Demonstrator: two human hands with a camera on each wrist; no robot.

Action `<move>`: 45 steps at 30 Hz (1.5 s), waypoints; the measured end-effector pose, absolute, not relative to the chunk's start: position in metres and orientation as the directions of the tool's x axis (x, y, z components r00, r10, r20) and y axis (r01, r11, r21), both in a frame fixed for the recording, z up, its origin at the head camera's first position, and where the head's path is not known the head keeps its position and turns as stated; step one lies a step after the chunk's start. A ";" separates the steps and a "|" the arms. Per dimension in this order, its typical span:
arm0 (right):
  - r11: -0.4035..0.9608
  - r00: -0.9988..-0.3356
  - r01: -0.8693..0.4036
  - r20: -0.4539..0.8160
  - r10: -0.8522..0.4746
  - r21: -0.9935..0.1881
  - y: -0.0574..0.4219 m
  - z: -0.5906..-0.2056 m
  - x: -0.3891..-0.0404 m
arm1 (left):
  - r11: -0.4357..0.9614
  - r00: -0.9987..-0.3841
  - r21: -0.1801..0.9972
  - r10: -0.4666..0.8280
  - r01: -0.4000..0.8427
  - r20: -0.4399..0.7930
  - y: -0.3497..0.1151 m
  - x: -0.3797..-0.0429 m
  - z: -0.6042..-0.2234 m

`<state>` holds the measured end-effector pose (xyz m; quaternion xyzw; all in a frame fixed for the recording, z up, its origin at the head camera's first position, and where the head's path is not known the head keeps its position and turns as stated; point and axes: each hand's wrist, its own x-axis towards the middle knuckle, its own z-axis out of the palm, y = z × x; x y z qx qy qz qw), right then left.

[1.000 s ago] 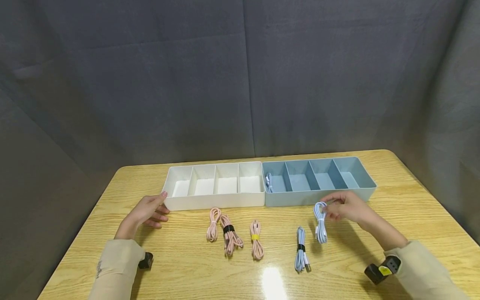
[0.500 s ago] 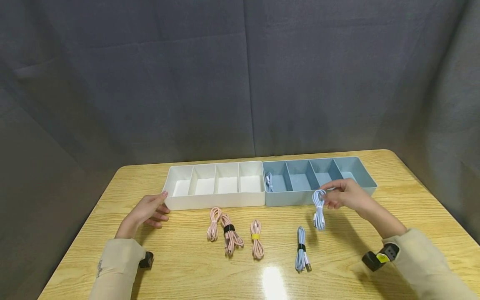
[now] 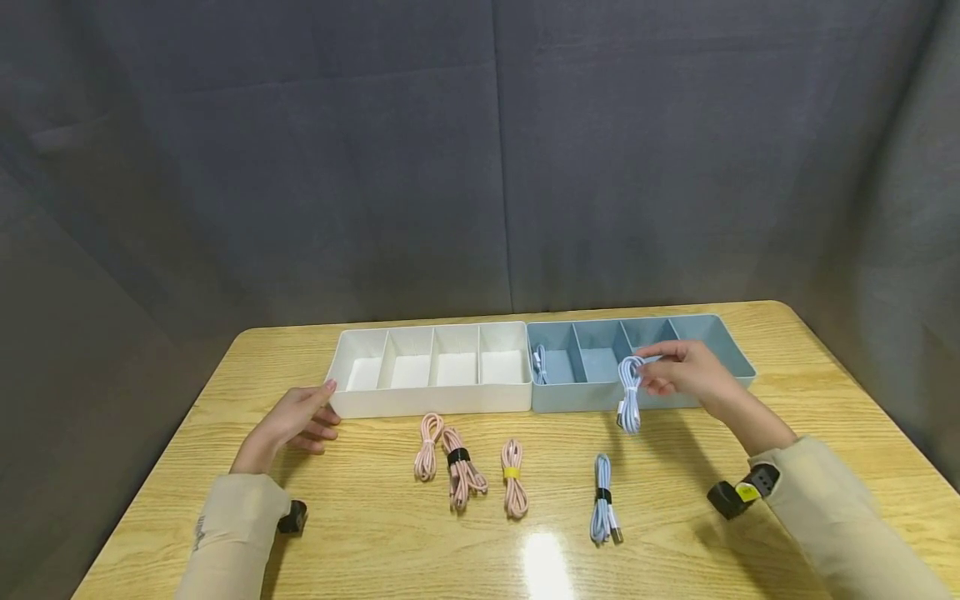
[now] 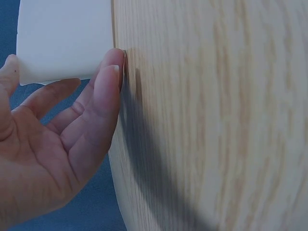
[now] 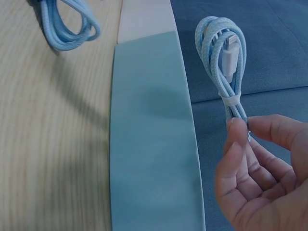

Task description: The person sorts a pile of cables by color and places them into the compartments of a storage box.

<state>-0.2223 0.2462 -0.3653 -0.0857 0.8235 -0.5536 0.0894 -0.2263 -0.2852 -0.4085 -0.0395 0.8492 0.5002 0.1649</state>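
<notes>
The right hand (image 3: 693, 377) has come up and a little toward 10 o'clock over the last second, and the cable (image 3: 630, 412) it carries has come with it. That cable hung over the counter (image 3: 360, 517) before; now, in the head view, it overlaps the near wall of the blue tray (image 3: 573, 399), its top loop at rim height. The right wrist view shows the thumb and forefinger pinching one end of the loops, a white tie and a connector beyond them. Whether any of it is past the rim, I cannot tell. My reading is a carry under way, with the cable in no compartment yet.

The left hand (image 3: 292, 419) stays at 9 o'clock from the cable, fingers loosely spread, thumb at the near left corner of the white tray (image 3: 435, 404).

Nothing else shifts. The stowed cable (image 3: 541, 367) stays in the blue tray's leftmost compartment, between 9 and 10 o'clock from the carried one. The black-strapped blue cable (image 3: 602, 496) lies between 6 and 7 o'clock, on the counter. The yellow-banded pink cable (image 3: 513, 477) is at 8 o'clock; the black-banded pink bundle (image 3: 459, 468) and white-tied pink cable (image 3: 427, 446) lie between 8 and 9, just beside each other.
</notes>
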 end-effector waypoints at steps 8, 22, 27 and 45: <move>0.350 -0.980 -0.028 -0.043 -0.194 -0.936 0.243 -0.362 -0.233 | 0.508 -0.945 0.832 0.099 -0.222 -0.313 -0.284 -0.227 -0.409; 0.345 -0.992 0.044 -0.082 -0.095 -0.938 0.239 -0.362 -0.256 | 0.557 -0.989 0.826 0.048 -0.090 -0.140 -0.282 -0.229 -0.406; 0.356 -0.992 0.060 -0.095 -0.081 -0.932 0.239 -0.364 -0.265 | 0.527 -0.998 0.850 0.044 -0.015 -0.045 -0.280 -0.232 -0.404; 0.422 -0.995 0.029 -0.068 -0.078 -0.906 0.238 -0.375 -0.269 | 0.473 -1.000 0.881 0.000 0.012 0.014 -0.275 -0.236 -0.412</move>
